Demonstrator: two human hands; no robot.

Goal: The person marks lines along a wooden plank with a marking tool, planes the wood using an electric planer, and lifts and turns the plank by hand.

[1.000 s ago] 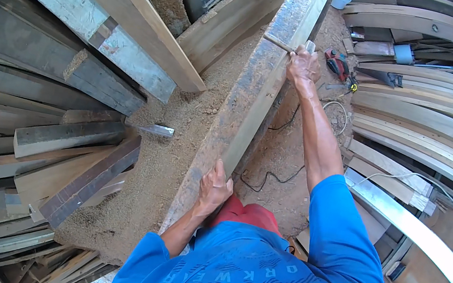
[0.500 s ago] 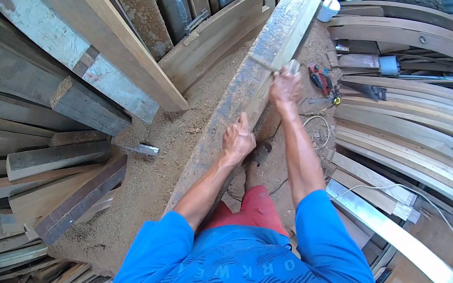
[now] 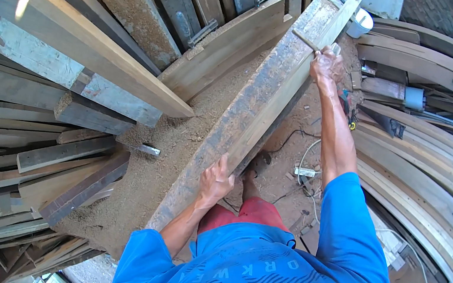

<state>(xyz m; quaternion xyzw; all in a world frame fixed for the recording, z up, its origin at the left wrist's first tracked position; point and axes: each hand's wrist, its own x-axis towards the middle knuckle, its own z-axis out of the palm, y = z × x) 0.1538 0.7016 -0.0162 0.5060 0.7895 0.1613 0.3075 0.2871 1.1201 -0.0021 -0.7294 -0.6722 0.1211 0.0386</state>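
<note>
A long pale wooden plank (image 3: 281, 100) lies along a worn, sawdust-covered bench beam (image 3: 225, 129). My right hand (image 3: 327, 67), arm stretched out, closes on what looks like a wooden marking gauge. The gauge's thin stem (image 3: 305, 39) sticks out leftward across the plank near its far end; the rest is mostly hidden by my fingers. At the near end of the plank, my left hand (image 3: 216, 182) is closed around the wood, with a finger up along it.
Stacked boards (image 3: 74, 158) crowd the left side, and curved timbers (image 3: 423, 144) the right. A white bucket (image 3: 360, 23) stands by the beam's far end. Cables (image 3: 300, 133) and a red power tool (image 3: 345, 103), partly behind my right arm, lie on the floor. Sawdust (image 3: 136, 198) covers the ground.
My right hand has moved away from me along the plank with the gauge. My left hand is lower in the picture, at the near end. The whole view has shifted somewhat.
</note>
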